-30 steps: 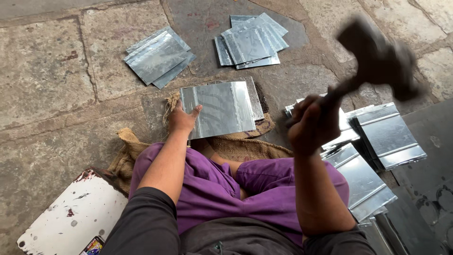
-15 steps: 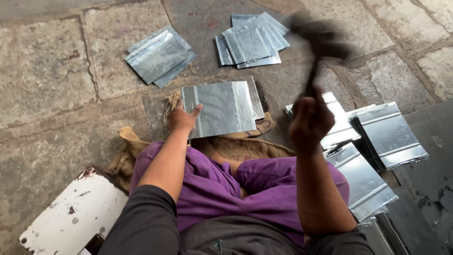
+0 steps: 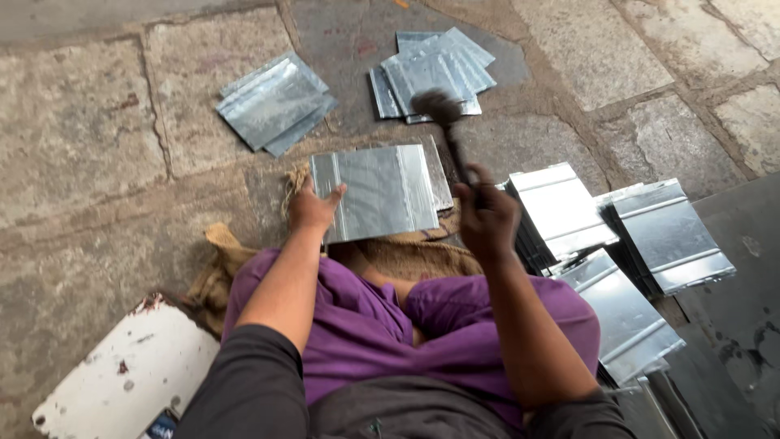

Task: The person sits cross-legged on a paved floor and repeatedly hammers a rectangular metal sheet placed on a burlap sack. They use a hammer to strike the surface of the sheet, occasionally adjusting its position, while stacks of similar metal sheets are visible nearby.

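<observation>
Person seated on stone floor (image 3: 89, 138), legs folded in purple cloth (image 3: 366, 325), looking down at the work.

Left hand (image 3: 313, 207): lies flat on the near-left corner of a metal sheet (image 3: 378, 191), fingers (image 3: 333, 195) spread open and pressing down, not wrapped around anything. Sheet runs off from the fingers toward 2 o'clock, lying flat with a raised seam along its length, on top of a second sheet of the same kind. Both lie on burlap sacking (image 3: 406, 256) just ahead of the knees.

Right hand (image 3: 486, 215): fingers closed tight around the handle of a hammer (image 3: 445, 122). Handle rises from the fist toward 11 o'clock; dark head is blurred and sits past the sheet's far-right corner, at 12 o'clock from the hand. Cannot tell whether the head touches the sheet.

Around: one stack of flat sheets (image 3: 272, 102) at 11 o'clock from the worked sheet, well apart; a fanned stack (image 3: 435, 69) at 12 to 1 o'clock, behind the hammer head. Folded sheets with turned edges (image 3: 569, 211) piled at 3 o'clock, just beside the right forearm, more of them (image 3: 670, 236) further right. A chipped white board (image 3: 122, 378) at 7 o'clock, by the left elbow
</observation>
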